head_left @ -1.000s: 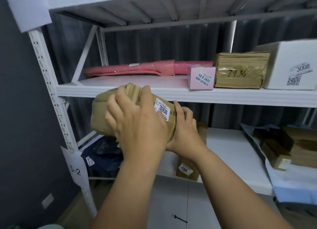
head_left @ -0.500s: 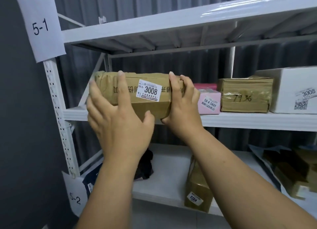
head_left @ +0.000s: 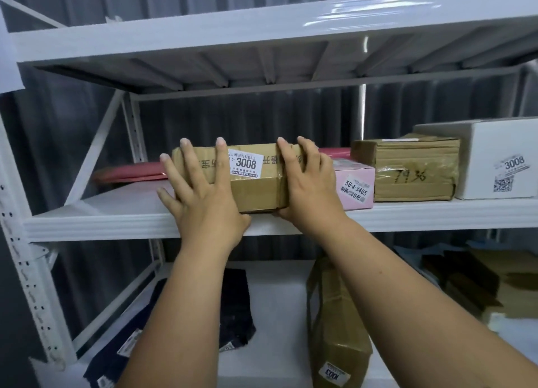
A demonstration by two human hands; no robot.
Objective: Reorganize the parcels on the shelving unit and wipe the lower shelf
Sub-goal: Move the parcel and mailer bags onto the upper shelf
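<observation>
A brown taped parcel (head_left: 256, 189) with a white 3008 label sits on the front of the white middle shelf (head_left: 116, 221). My left hand (head_left: 203, 201) lies flat on its front face, fingers spread and straight up to the top edge, thumb at the bottom edge. At the parcel's right end, my right hand (head_left: 308, 189) grips it, fingers curled over the top and thumb underneath. The lower shelf (head_left: 276, 315) shows beneath my forearms.
On the middle shelf: a pink mailer (head_left: 131, 173) behind, then a pink box (head_left: 355, 184), a brown box (head_left: 413, 172) and a white box (head_left: 500, 160) to the right. The lower shelf holds a dark bag (head_left: 235, 309), an upright brown parcel (head_left: 334, 329) and flat cartons (head_left: 480, 283).
Both hands raised the brown parcel from below the middle shelf and set it down on that shelf, left of the pink box. My view tilted upward.
</observation>
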